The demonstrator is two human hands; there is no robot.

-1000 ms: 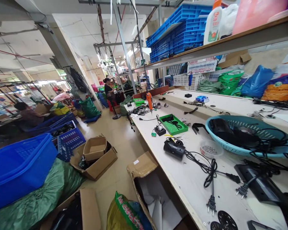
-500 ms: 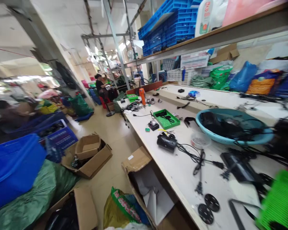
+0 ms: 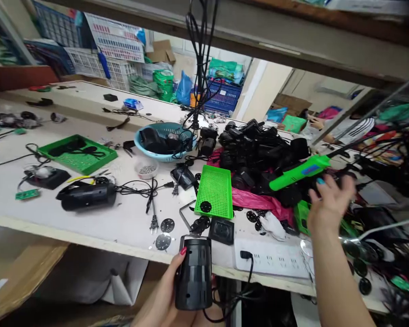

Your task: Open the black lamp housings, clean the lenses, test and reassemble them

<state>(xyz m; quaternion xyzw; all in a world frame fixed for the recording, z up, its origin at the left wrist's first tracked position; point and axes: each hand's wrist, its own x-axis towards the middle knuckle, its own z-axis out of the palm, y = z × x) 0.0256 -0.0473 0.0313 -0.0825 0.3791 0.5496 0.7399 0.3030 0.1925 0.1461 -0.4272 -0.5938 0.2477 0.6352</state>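
Observation:
My left hand (image 3: 168,284) is wrapped round a black cylindrical lamp-like housing (image 3: 194,274) at the table's front edge; a black cord trails from its lower end. My right hand (image 3: 329,204) is raised on the right with its fingers spread and nothing in them. Close to those fingertips hangs a green stick-shaped power tool (image 3: 298,172), tilted, with a dark cable at its upper end. Whether the fingers touch it I cannot tell. Beside the housing lie a black square part (image 3: 222,230) and a green perforated tray (image 3: 214,190).
A white power strip (image 3: 272,259) with a black plug runs along the front edge. Behind it are a heap of black housings (image 3: 259,145) and a blue basket (image 3: 165,156). Another black housing (image 3: 88,196) lies left. Cords hang from the shelf (image 3: 245,32). Another person's arm (image 3: 347,129) shows behind.
The view has swung right from the aisle to the table. Both my hands are now in sight, the left one holding the black housing.

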